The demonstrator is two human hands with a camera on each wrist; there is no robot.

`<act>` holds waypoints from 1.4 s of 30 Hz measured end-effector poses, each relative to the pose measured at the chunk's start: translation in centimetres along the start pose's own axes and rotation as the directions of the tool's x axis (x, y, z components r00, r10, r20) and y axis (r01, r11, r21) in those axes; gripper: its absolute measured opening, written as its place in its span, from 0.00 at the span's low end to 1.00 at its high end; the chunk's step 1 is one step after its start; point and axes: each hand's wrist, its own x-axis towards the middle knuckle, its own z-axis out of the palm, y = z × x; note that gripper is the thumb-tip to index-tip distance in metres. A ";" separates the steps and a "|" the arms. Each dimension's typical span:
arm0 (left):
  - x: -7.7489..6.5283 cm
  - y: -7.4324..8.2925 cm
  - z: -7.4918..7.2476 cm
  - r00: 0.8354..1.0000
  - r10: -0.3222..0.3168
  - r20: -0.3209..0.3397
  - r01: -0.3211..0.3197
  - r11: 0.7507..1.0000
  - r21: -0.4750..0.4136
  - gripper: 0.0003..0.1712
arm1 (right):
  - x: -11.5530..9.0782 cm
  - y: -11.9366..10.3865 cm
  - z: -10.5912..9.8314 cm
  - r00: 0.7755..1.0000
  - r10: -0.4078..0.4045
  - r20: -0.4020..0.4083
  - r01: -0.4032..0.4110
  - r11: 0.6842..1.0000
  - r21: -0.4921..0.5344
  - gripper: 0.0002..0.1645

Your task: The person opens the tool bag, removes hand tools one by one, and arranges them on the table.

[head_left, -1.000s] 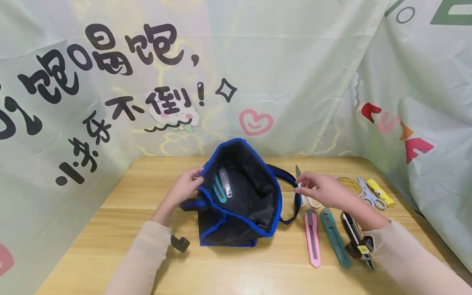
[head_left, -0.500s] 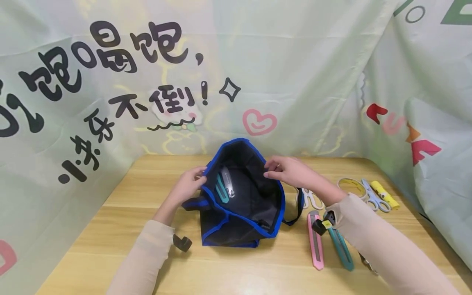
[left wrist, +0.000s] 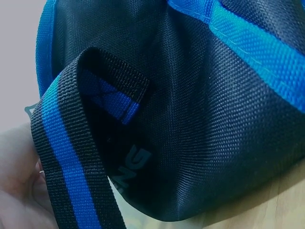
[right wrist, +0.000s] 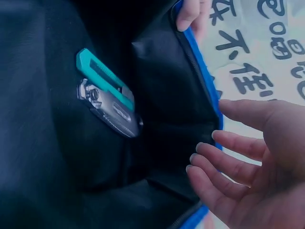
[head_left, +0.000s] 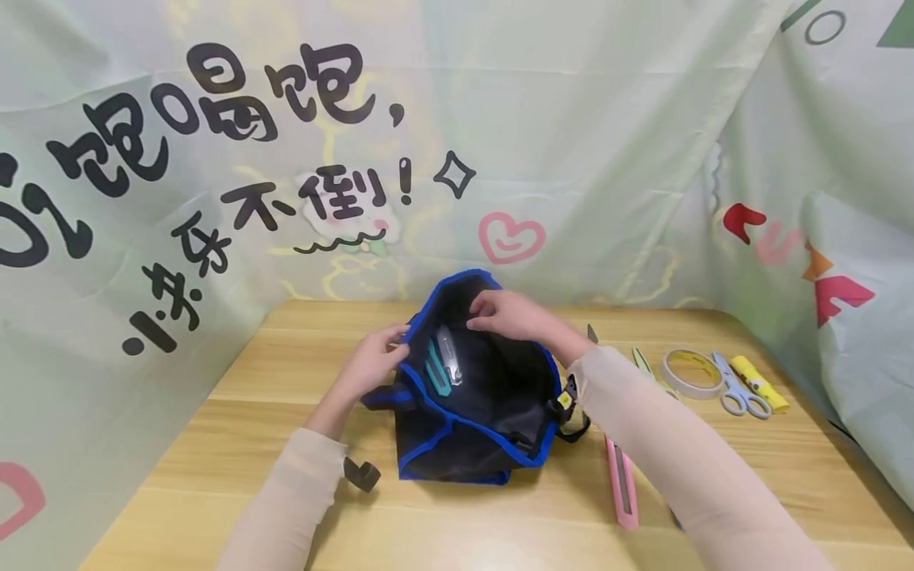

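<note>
A black bag with blue trim stands on the table, its mouth wide. My left hand grips the bag's left rim, thumb inside, as the right wrist view shows. In the left wrist view, a black-and-blue strap loops in front of that hand. Over the bag's mouth is my right hand, fingers slightly bent and holding nothing; its fingertips overlap the blue rim in its wrist view. Inside the bag, a teal box cutter and a grey metal utility knife lie side by side.
A pink box cutter lies right of the bag, partly under the right sleeve. Farther right are green scissors, a tape roll, light-blue scissors and a yellow tube. A printed cloth hangs behind.
My right hand has moved left, from beside the bag's right strap to over its mouth. The right sleeve now covers most of the teal cutter on the table. My left hand stays at the rim.
</note>
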 end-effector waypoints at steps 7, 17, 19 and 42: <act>0.0 0.1 0.0 1.000 -0.005 -0.014 0.005 1.000 0.005 0.26 | 3.4 0.2 3.1 0.999 0.031 -0.012 -0.031 0.999 -0.012 0.20; 0.0 0.3 0.4 1.000 0.001 -0.005 -0.001 1.000 -0.003 0.26 | 5.4 1.0 7.5 0.987 0.162 0.003 -0.162 0.987 -0.019 0.28; 0.0 0.3 0.4 1.000 0.013 -0.011 -0.013 1.000 0.016 0.26 | 5.7 1.0 8.2 0.981 0.195 0.007 -0.195 0.981 -0.014 0.30; -0.3 0.3 0.4 1.000 0.019 -0.001 -0.019 0.999 0.033 0.25 | 5.3 0.2 9.6 0.956 0.292 -0.020 -0.290 0.941 -0.174 0.29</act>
